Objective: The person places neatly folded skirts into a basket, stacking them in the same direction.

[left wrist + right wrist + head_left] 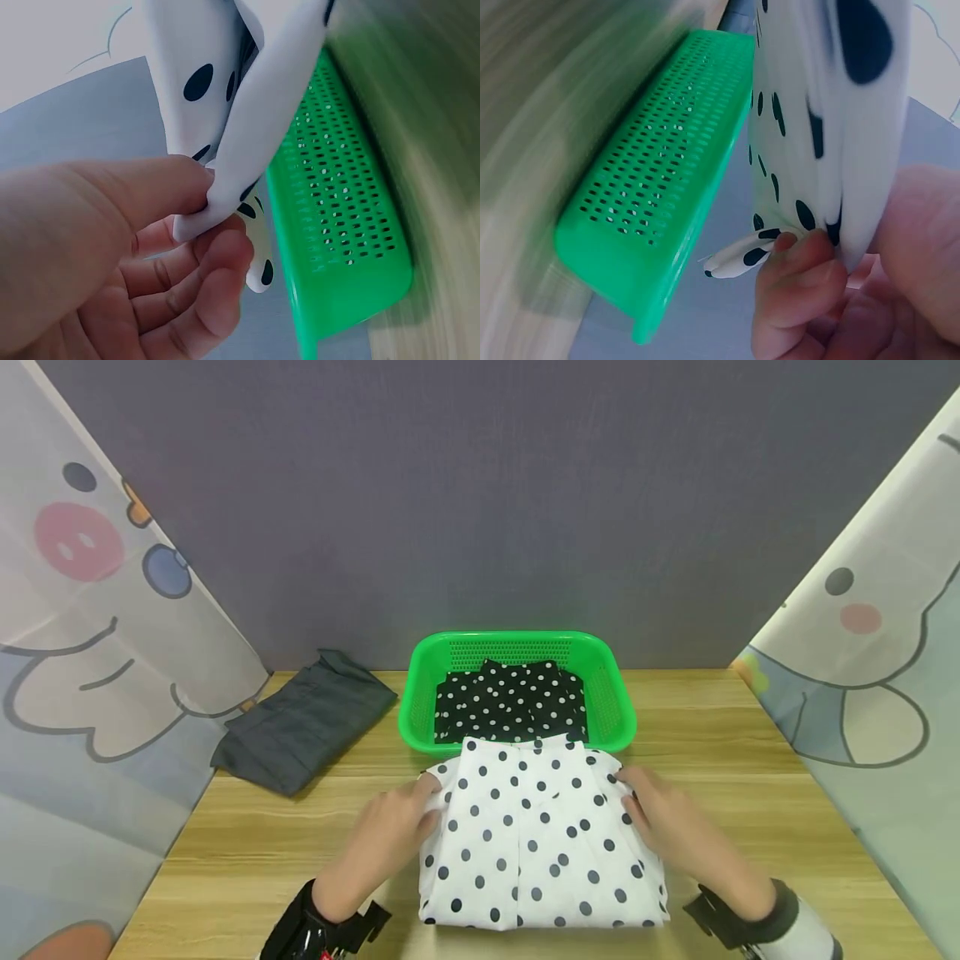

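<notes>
A folded white cloth with black dots [536, 835] is held up in front of the green basket [420, 693]. My left hand [393, 827] pinches its left edge between thumb and fingers, as the left wrist view shows up close. On the opposite edge, my right hand [663, 814] pinches the fabric the same way, its thumb and fingertips around the fold in the right wrist view. Inside the basket lies a folded black cloth with white dots [510, 702]. The white cloth's far edge overlaps the basket's near rim in the head view.
A folded dark grey cloth [303, 722] lies at an angle on the wooden table [720, 727], left of the basket. Behind rises a grey panel [517, 510]. Cartoon-printed sheets flank the table on both sides.
</notes>
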The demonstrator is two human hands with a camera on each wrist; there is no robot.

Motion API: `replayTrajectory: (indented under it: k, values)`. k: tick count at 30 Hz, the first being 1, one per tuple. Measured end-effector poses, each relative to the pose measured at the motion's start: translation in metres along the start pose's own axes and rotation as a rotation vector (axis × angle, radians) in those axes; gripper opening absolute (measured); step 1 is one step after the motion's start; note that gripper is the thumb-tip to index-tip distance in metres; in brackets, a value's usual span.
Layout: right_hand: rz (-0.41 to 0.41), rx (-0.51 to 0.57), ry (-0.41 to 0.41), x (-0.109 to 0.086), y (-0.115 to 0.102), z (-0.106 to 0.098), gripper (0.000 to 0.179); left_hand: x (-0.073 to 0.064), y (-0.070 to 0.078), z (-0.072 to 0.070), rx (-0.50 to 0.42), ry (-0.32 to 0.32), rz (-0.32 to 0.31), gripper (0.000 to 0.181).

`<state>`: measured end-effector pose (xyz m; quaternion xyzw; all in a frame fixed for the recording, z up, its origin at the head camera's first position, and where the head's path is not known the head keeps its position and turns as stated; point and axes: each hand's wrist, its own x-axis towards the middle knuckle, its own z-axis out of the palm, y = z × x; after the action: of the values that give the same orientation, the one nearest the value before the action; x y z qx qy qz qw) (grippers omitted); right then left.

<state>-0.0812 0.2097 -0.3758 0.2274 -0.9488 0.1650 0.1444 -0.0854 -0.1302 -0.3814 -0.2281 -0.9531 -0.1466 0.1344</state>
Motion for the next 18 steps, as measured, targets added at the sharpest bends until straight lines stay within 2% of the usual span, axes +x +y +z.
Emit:
replayTrajectory:
  k: [4,9,14,18]
  values:
    - [0.019,0.008,-0.024,0.010,0.001,-0.003,0.028,0.009,-0.005,-0.001,0.012,0.012,0.007,0.027]
    - [0.058,0.019,-0.074,0.023,0.004,-0.004,0.024,0.023,-0.013,-0.002,-0.022,-0.001,0.003,0.026]
    - [0.037,-0.015,-0.056,0.038,0.010,-0.003,0.022,0.040,-0.019,-0.004,-0.061,-0.016,0.013,0.023]
    - [0.036,-0.045,-0.060,0.052,0.015,-0.004,0.021,0.056,-0.025,-0.006,-0.020,0.009,0.045,0.023]
